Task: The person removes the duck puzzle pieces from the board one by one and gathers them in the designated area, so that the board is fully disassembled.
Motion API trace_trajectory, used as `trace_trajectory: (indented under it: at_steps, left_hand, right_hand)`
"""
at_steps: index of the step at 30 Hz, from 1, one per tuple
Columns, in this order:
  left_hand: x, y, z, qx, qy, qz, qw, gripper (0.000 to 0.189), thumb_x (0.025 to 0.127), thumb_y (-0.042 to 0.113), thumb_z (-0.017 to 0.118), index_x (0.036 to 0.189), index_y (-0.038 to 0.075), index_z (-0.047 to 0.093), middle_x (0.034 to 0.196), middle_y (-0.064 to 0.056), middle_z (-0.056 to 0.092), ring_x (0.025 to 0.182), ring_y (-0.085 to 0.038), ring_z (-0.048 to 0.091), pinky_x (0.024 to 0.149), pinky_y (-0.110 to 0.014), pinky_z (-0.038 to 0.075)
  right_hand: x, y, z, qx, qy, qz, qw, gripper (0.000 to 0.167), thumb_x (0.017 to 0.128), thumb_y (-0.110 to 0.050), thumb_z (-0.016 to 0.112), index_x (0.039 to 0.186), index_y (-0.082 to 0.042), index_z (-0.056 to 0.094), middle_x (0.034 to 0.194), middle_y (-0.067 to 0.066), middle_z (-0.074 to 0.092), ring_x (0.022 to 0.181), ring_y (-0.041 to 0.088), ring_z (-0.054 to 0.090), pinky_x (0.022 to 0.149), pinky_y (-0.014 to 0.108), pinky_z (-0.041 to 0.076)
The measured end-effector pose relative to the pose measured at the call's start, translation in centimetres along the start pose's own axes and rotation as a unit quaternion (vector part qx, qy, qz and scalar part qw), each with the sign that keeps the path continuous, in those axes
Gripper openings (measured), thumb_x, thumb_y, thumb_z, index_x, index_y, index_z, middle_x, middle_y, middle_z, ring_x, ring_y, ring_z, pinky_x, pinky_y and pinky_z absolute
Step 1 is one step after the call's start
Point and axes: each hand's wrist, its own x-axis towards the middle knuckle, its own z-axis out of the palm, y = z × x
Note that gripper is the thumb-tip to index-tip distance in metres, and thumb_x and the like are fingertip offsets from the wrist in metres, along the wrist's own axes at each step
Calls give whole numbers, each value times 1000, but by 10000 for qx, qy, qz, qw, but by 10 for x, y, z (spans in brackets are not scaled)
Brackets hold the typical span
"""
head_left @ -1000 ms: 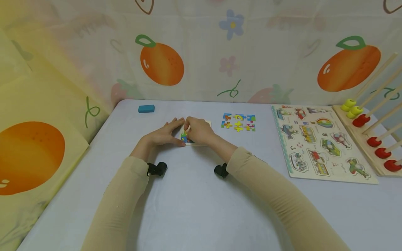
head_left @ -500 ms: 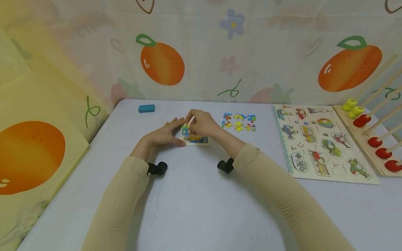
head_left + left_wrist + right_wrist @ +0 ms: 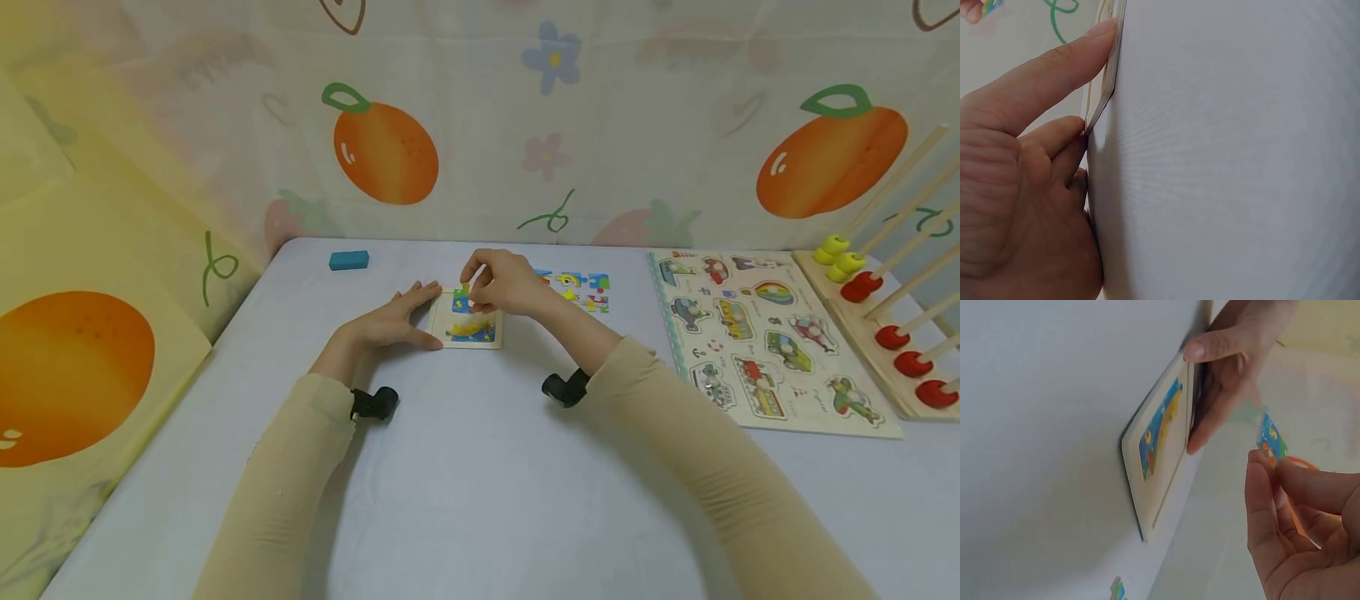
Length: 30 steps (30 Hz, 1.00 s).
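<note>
A small square puzzle board (image 3: pixel 480 345) with a pale rim lies on the white table. Along its near side lies a strip of picture pieces (image 3: pixel 471 331) in blue and yellow. My left hand (image 3: pixel 390 322) rests at the board's left side, its straight thumb and fingers touching the rim. Above the board's far part, my right hand (image 3: pixel 510 285) pinches a blue puzzle piece (image 3: pixel 1271 439) between thumb and fingertips. The right wrist view shows that piece raised clear of the board. Several loose puzzle pieces (image 3: pixel 597 287) lie right of the board, partly hidden behind my right hand.
A blue block (image 3: pixel 348 260) sits at the table's back left. On the right lies a large picture puzzle board (image 3: pixel 776 333) with vehicle shapes. Beyond it stands a wooden rack (image 3: pixel 862 333) with rods and coloured beads. A printed cloth hangs behind the table.
My right hand has moved up and to the right, lifting the blue puzzle piece off the board. More of the board's bare inside now shows. My left hand has stayed in place.
</note>
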Motion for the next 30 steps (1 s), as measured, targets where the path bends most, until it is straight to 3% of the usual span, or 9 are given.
trace_trajectory:
  at_steps: [12, 22, 30]
  left_hand:
    - [0, 1, 1, -44, 57, -22, 10000, 100, 82, 35, 75, 160, 24, 14, 170, -1, -5, 155, -42, -14, 123, -66, -5]
    - [1, 0, 1, -75, 51, 27, 10000, 100, 82, 34, 75, 160, 24, 14, 170, -2, -5, 155, -43, -14, 123, -66, -5]
    - [-1, 1, 2, -91, 62, 41, 9999, 99, 82, 33, 75, 160, 24, 14, 170, 0, -5, 155, -41, -13, 123, -66, -4]
  right_hand:
    - [-16, 19, -31, -349, 355, -55, 9987, 20, 92, -3, 63, 112, -5, 62, 88, 9, 60, 89, 37, 74, 82, 41, 62]
    - [-24, 44, -46, -482, 402, 196, 9978, 23, 90, 0, 61, 113, 0, 62, 84, 7, 60, 86, 35, 74, 79, 38, 63]
    - [-25, 61, -50, -164, 397, 526, 9977, 24, 88, 4, 62, 112, 4, 62, 85, 8, 55, 71, 16, 72, 73, 29, 63]
